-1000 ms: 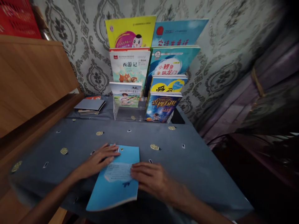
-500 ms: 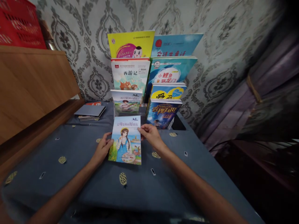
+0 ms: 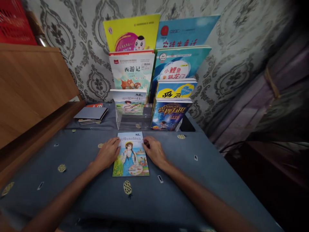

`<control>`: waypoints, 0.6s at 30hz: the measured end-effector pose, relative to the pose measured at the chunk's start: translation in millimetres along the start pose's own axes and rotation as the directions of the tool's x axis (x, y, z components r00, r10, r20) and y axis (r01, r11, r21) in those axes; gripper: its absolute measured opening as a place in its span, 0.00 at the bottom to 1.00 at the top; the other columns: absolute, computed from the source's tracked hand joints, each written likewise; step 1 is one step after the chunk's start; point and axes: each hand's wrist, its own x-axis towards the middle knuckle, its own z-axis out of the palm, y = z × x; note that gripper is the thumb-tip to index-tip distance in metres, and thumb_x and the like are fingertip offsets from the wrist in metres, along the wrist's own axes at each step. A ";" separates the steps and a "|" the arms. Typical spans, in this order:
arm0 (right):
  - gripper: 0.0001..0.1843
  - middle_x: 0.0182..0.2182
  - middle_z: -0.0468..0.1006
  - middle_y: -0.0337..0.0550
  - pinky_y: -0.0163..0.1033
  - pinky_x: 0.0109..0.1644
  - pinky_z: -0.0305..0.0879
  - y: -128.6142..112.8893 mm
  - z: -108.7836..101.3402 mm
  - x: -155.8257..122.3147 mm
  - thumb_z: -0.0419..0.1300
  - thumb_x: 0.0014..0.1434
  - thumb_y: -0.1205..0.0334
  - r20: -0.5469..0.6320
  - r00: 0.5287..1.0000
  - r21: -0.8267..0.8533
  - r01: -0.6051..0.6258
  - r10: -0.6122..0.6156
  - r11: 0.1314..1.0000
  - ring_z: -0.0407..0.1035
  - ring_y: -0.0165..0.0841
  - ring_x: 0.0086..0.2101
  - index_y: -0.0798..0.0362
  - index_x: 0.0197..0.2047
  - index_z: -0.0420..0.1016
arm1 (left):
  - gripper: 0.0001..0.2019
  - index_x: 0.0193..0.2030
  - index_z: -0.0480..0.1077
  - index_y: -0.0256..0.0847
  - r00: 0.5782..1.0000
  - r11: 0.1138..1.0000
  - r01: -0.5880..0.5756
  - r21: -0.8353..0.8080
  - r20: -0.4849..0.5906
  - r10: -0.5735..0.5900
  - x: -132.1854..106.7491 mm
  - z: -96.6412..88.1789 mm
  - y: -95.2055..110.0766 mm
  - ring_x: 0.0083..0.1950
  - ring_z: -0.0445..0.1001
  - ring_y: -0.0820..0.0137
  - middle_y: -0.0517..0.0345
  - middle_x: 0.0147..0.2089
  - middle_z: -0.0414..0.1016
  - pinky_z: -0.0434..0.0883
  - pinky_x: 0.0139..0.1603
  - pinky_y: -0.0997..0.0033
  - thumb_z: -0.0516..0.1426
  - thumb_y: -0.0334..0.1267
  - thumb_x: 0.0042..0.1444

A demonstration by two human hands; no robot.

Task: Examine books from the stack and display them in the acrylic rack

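Note:
A paperback book (image 3: 130,161) with a girl in a blue dress on its cover lies face up on the dark blue tablecloth (image 3: 96,196). At its left edge is my left hand (image 3: 108,152), fingers closed along the side. My right hand (image 3: 154,151) holds the opposite edge near the top corner, fingers curled in. Just behind stands a clear acrylic rack (image 3: 134,123) with books in tiers. Its lowest left tier bears a white-topped book (image 3: 129,102), and the lowest right a dark blue book (image 3: 170,114).
Higher tiers hold a white book (image 3: 132,69), a yellow book (image 3: 131,32) and teal ones (image 3: 181,62). A small stack of books (image 3: 91,114) lies at left, beside a wooden cabinet (image 3: 36,90). A black phone (image 3: 187,124) lies right of the rack. A curtain (image 3: 253,109) hangs at right.
The book has come down and toward me, away from the rack's front, and now lies flat. Both hands moved with it. The rack looks larger and closer as the view shifted.

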 end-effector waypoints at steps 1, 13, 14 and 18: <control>0.09 0.38 0.80 0.44 0.35 0.42 0.67 -0.1 1.4 -1.7 0.59 0.58 0.70 -0.002 1.000 -0.024 0.020 -0.020 1.000 0.73 0.33 0.35 0.52 0.42 0.77 | 0.17 0.57 0.70 0.35 1.000 1.000 -0.021 -0.013 -0.007 0.021 3.9 4.2 -2.4 0.62 0.71 0.56 0.41 0.62 0.72 0.69 0.61 0.53 0.49 0.33 0.65; 0.09 0.33 0.82 0.45 0.38 0.40 0.67 -1.4 0.6 -2.0 0.56 0.58 0.69 -0.022 0.999 0.026 0.031 -0.031 0.999 0.75 0.36 0.34 0.52 0.36 0.78 | 0.17 0.53 0.74 0.38 0.969 0.963 -0.204 -0.174 0.102 0.224 76.2 16.0 40.9 0.58 0.73 0.59 0.45 0.55 0.75 0.69 0.61 0.56 0.49 0.29 0.63; 0.09 0.33 0.82 0.45 0.38 0.40 0.67 -2.9 -0.1 -2.7 0.56 0.58 0.69 -0.029 0.999 0.050 0.020 -0.018 0.999 0.75 0.36 0.33 0.52 0.35 0.78 | 0.17 0.53 0.74 0.38 0.968 0.960 -0.207 -0.187 0.101 0.229 79.2 16.2 44.0 0.57 0.72 0.59 0.46 0.54 0.75 0.69 0.61 0.56 0.49 0.29 0.63; 0.08 0.25 0.79 0.40 0.36 0.34 0.69 -13.6 3.0 -8.6 0.55 0.57 0.67 0.030 0.998 0.300 -0.065 0.059 0.952 0.73 0.33 0.26 0.51 0.32 0.76 | 0.15 0.49 0.75 0.38 0.963 0.939 -0.220 -0.266 0.095 0.253 81.6 14.4 45.6 0.56 0.72 0.60 0.46 0.52 0.75 0.69 0.60 0.58 0.49 0.31 0.64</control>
